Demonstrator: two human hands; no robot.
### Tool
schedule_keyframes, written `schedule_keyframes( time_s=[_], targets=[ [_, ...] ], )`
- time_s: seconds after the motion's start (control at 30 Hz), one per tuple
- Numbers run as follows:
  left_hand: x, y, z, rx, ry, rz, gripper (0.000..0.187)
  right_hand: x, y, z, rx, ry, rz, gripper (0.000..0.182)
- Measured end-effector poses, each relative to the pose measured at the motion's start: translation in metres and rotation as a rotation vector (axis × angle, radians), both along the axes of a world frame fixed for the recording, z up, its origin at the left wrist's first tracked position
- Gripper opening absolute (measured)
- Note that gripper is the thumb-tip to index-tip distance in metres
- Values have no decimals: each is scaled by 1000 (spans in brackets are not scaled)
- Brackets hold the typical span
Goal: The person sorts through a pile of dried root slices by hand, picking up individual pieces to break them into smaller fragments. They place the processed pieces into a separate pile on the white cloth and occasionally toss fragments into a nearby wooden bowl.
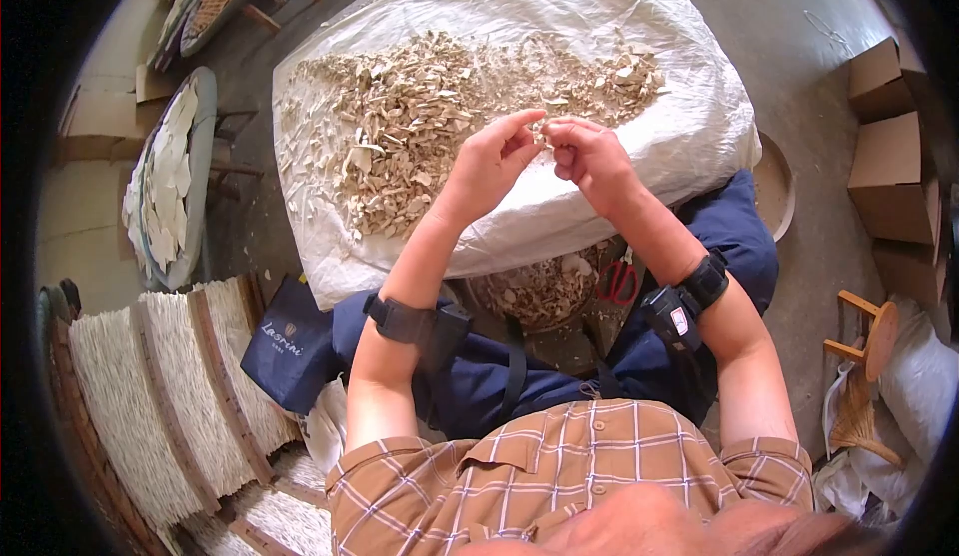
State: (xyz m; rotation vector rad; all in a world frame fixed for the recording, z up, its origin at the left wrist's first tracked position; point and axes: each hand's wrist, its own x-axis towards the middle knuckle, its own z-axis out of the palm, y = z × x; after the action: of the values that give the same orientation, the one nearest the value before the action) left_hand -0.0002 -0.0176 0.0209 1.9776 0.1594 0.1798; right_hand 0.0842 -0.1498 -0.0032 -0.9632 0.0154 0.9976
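A white cloth [689, 66] covers the work surface, with a large heap of pale, dry flakes [400, 116] on its left and middle and a smaller heap [624, 81] to the right. Over the cloth's near part, my left hand [496, 161] and my right hand [589, 159] meet at the fingertips. Both are pinched around a small pale piece [540, 136], too small to make out well. Below the cloth's near edge, a bowl [534, 301] of similar flakes sits between my knees, with red-handled scissors [619, 281] beside it.
At the left stand a round tray [205, 116] of white sheets and racks [130, 406] packed with pale strips. A dark blue bag [290, 341] lies by my left leg. Cardboard boxes [884, 161], a wooden stool [877, 341] and white sacks [924, 366] are at the right.
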Motion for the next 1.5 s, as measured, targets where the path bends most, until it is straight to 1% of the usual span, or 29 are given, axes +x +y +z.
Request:
schedule_keyframes(
  time_s=[0.03,0.1,0.13,0.2,0.27,0.33,0.37,0.4,0.47,0.53,0.6,0.67,0.7,0.73,0.8,0.87,0.93,0.97,1.03,1.1,1.13,1.2,1.23,1.3,1.37,1.4,1.43,1.47,1.5],
  targets=[
    [0,2,-1,-1,1,0,29,4,0,-2,55,18,-27,9],
    [1,7,-2,-321,150,-12,31,9,-2,-4,107,74,-75,10],
    [3,6,-3,-321,150,-12,31,11,-3,-2,107,74,-75,10],
    [9,4,-7,-613,-8,129,37,13,-5,-2,120,217,-132,9],
    [15,7,-10,-581,6,101,41,16,-8,0,131,223,-113,13],
    [18,6,-10,-626,-11,126,43,20,-13,5,121,217,-183,18],
    [18,5,-7,-705,-19,154,41,25,-17,3,144,196,-189,21],
    [18,7,-5,-707,-25,147,41,31,-24,6,144,188,-193,21],
    [16,13,-2,-882,-36,279,38,46,-41,23,184,223,-208,20],
    [11,20,-2,-952,-54,325,34,74,-76,34,396,173,-200,19],
    [6,27,-8,-1056,-23,407,30,95,-116,61,419,110,-296,19],
    [3,33,-16,-1095,-7,389,28,111,-160,63,394,59,-402,19],
    [2,33,-19,-1099,12,402,27,117,-179,57,305,66,-497,19],
    [2,33,-21,-1104,32,413,27,122,-198,46,291,47,-520,19],
    [1,33,-23,-1141,37,405,24,133,-230,12,-17,71,-727,17],
    [1,35,-26,-1165,44,378,25,140,-258,-19,-127,158,-801,16],
    [3,35,-30,-1157,49,328,25,144,-284,-45,-137,207,-841,16],
    [3,35,-32,-1125,71,353,29,143,-290,-51,-164,217,-894,17],
    [4,30,-29,-1107,92,341,29,146,-303,-62,-188,229,-960,19],
    [5,27,-27,-1089,97,330,28,151,-311,-72,-220,230,-976,26],
    [5,27,-28,-1080,114,334,29,148,-311,-67,-218,233,-981,26],
    [5,25,-28,-1071,133,339,30,141,-308,-49,-518,81,-793,38],
    [5,24,-28,-1074,136,328,29,143,-311,-51,-519,83,-792,38],
    [4,24,-29,-1073,131,338,29,150,-315,-50,-757,-3,-731,50],
    [3,29,-33,-1109,115,262,28,164,-321,-43,-778,-77,-674,57],
    [3,30,-34,-1109,125,277,26,165,-310,-28,-735,-135,-704,49],
    [1,28,-30,-1106,116,254,26,165,-290,-5,-716,-163,-688,36],
    [0,22,-19,-1107,112,294,20,168,-284,10,-576,-185,-583,24],
    [-3,19,-14,-1090,112,308,21,169,-271,23,-446,-199,-516,20]
  ],
)
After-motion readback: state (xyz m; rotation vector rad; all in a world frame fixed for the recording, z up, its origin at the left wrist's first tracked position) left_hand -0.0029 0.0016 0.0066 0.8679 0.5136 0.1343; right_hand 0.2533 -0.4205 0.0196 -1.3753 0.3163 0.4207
